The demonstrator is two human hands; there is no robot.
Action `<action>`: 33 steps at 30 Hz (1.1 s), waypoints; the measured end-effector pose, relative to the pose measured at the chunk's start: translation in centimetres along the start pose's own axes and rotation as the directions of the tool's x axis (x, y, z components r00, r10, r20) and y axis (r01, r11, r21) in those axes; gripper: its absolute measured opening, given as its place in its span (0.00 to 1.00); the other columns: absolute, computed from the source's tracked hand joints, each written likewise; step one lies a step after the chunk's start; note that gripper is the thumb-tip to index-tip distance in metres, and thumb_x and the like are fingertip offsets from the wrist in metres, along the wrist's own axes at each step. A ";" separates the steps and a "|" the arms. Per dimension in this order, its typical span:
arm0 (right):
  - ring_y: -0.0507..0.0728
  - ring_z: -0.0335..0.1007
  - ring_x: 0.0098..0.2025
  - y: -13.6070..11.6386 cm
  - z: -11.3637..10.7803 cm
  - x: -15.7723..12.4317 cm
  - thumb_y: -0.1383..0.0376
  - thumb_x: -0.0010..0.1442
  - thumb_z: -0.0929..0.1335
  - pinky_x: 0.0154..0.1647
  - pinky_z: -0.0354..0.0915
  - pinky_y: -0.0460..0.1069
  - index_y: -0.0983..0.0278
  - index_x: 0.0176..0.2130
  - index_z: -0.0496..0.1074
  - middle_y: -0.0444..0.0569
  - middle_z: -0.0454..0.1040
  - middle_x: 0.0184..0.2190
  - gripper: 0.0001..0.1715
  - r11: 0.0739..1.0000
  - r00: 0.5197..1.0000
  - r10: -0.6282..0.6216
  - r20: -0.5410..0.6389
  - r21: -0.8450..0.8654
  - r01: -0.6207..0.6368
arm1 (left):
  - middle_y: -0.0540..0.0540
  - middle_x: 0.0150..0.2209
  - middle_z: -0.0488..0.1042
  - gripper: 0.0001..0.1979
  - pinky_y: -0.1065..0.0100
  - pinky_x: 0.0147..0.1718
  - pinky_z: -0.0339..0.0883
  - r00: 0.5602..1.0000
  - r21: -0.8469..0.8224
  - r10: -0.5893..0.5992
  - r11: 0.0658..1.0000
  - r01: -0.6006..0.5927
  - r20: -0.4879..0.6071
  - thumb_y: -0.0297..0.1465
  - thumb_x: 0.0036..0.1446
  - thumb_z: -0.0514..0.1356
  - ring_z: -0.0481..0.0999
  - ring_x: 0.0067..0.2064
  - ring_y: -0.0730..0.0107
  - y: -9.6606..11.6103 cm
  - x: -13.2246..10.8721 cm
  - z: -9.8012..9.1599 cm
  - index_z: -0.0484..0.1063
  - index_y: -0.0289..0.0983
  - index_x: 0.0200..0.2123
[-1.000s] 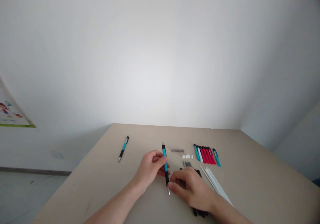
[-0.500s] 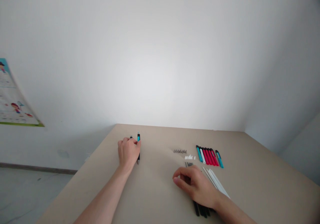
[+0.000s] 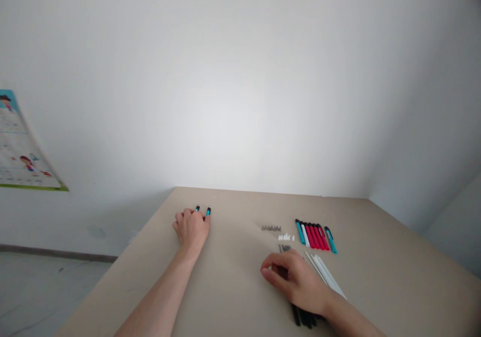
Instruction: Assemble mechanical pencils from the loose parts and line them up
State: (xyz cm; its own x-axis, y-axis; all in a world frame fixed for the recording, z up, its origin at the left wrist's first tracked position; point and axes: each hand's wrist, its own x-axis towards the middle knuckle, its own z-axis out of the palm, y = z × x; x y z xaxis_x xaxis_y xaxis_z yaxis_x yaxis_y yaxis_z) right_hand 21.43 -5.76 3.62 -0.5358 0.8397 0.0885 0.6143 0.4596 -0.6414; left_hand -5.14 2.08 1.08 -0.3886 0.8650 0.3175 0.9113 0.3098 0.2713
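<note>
At the left side of the table my left hand (image 3: 192, 230) has its fingers closed on a pen (image 3: 208, 211) with a black end and turquoise clip. A similar pen (image 3: 197, 208) lies beside it, mostly covered by the fingers. The lower parts of both are hidden. My right hand (image 3: 296, 279) rests over a bundle of black pen tubes (image 3: 302, 317), fingers curled and thumb tip close to the index finger, nothing visible between them. White thin refills (image 3: 327, 274) lie just right of this hand. Beyond it are small metal pieces (image 3: 285, 247), partly covered.
A row of springs (image 3: 271, 228) and small white parts (image 3: 286, 237) lie mid-table. Right of them sit several red, white and turquoise pen barrels with black ends (image 3: 312, 235), and one turquoise barrel (image 3: 330, 239) slightly apart. A wall (image 3: 240, 101) stands behind the table.
The pen in my left hand has come down toward me, level with the pen beside it; its tip is now hidden. My right hand has stayed put.
</note>
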 end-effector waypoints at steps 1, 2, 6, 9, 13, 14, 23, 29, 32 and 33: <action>0.50 0.57 0.22 0.0 0.0 0.0 0.57 0.62 0.62 0.24 0.52 0.44 0.64 0.32 0.74 0.42 0.66 0.20 0.18 1.000 1.000 -0.003 0.001 0.004 0.003 | 0.36 0.42 0.72 0.13 0.54 0.42 0.57 1.000 0.005 0.001 1.000 -0.001 0.004 0.37 0.54 0.58 0.63 0.47 0.45 0.0 0.0 -0.1 0.80 0.38 0.33; 0.50 0.57 0.22 0.0 0.0 0.0 0.57 0.63 0.62 0.24 0.52 0.44 0.64 0.32 0.74 0.42 0.66 0.20 0.18 1.000 1.000 -0.005 0.002 0.007 0.005 | 0.36 0.42 0.72 0.13 0.54 0.42 0.57 1.000 0.009 0.003 1.000 -0.003 0.006 0.37 0.54 0.58 0.63 0.47 0.45 0.0 -0.1 -0.2 0.80 0.37 0.33; 0.50 0.57 0.22 -0.1 -0.1 0.1 0.56 0.63 0.61 0.23 0.51 0.44 0.64 0.31 0.74 0.43 0.65 0.19 0.19 1.000 1.000 -0.003 0.004 0.013 0.003 | 0.35 0.42 0.71 0.13 0.54 0.42 0.56 0.999 0.052 0.013 0.999 -0.015 0.033 0.39 0.52 0.59 0.63 0.47 0.44 0.2 -0.3 -0.8 0.79 0.36 0.32; 0.50 0.56 0.22 0.0 -0.1 0.1 0.56 0.62 0.61 0.23 0.51 0.44 0.64 0.31 0.74 0.43 0.64 0.19 0.19 1.000 1.000 -0.003 0.003 0.009 0.003 | 0.35 0.43 0.71 0.14 0.54 0.42 0.55 0.998 0.108 0.016 0.994 -0.023 0.059 0.39 0.50 0.60 0.62 0.48 0.44 0.2 -0.4 -1.2 0.79 0.36 0.34; 0.49 0.56 0.22 0.1 -0.1 0.2 0.57 0.62 0.62 0.23 0.51 0.44 0.64 0.31 0.74 0.43 0.65 0.19 0.18 1.000 1.000 -0.009 0.005 0.007 0.009 | 0.35 0.44 0.71 0.13 0.54 0.42 0.55 0.997 0.126 0.003 0.992 -0.014 0.082 0.36 0.51 0.59 0.62 0.48 0.44 0.2 -0.4 -1.3 0.79 0.36 0.34; 0.50 0.57 0.22 0.1 -0.1 0.2 0.57 0.62 0.62 0.24 0.52 0.44 0.64 0.31 0.74 0.43 0.65 0.20 0.18 1.000 1.000 -0.012 0.005 0.006 0.012 | 0.35 0.44 0.71 0.12 0.54 0.42 0.55 0.996 0.120 0.003 0.993 -0.013 0.087 0.36 0.51 0.59 0.63 0.48 0.44 0.2 -0.4 -1.3 0.79 0.36 0.34; 0.50 0.58 0.22 0.2 -0.1 0.2 0.57 0.63 0.61 0.24 0.53 0.44 0.64 0.30 0.74 0.43 0.66 0.20 0.19 1.000 1.000 -0.020 0.020 0.001 0.020 | 0.35 0.45 0.72 0.12 0.53 0.42 0.56 0.997 0.099 -0.031 0.995 0.024 0.066 0.35 0.51 0.58 0.62 0.49 0.44 -0.5 0.2 -0.9 0.79 0.37 0.34; 0.50 0.58 0.23 0.5 -0.2 0.0 0.57 0.62 0.62 0.24 0.52 0.45 0.64 0.31 0.74 0.43 0.67 0.20 0.18 1.000 1.000 -0.015 0.004 -0.005 0.015 | 0.34 0.44 0.72 0.14 0.54 0.40 0.58 0.995 0.102 -0.066 0.993 0.059 0.070 0.36 0.52 0.57 0.64 0.47 0.44 -0.8 0.7 -0.8 0.80 0.36 0.36; 0.49 0.57 0.22 0.6 -0.2 0.0 0.57 0.62 0.61 0.24 0.52 0.45 0.64 0.31 0.74 0.42 0.65 0.20 0.18 1.000 1.000 -0.025 0.007 -0.005 0.025 | 0.34 0.42 0.73 0.14 0.54 0.39 0.59 0.994 0.102 -0.078 0.992 0.070 0.079 0.35 0.52 0.56 0.65 0.46 0.44 -1.0 0.8 -0.9 0.80 0.36 0.36; 0.49 0.57 0.22 0.6 -0.3 0.0 0.57 0.62 0.62 0.24 0.52 0.45 0.64 0.31 0.74 0.42 0.65 0.19 0.18 1.000 1.000 -0.024 0.005 -0.006 0.025 | 0.34 0.42 0.73 0.14 0.54 0.39 0.59 0.994 0.102 -0.080 0.992 0.071 0.081 0.35 0.52 0.56 0.66 0.46 0.44 -1.0 0.8 -0.9 0.80 0.36 0.35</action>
State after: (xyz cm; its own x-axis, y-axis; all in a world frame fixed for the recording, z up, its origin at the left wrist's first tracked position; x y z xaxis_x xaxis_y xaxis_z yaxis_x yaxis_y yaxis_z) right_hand 21.94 -5.44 3.45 -0.5536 0.8267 0.1005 0.6046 0.4819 -0.6342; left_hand -6.47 2.12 1.88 -0.4477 0.8666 0.2204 0.8904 0.4093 0.1990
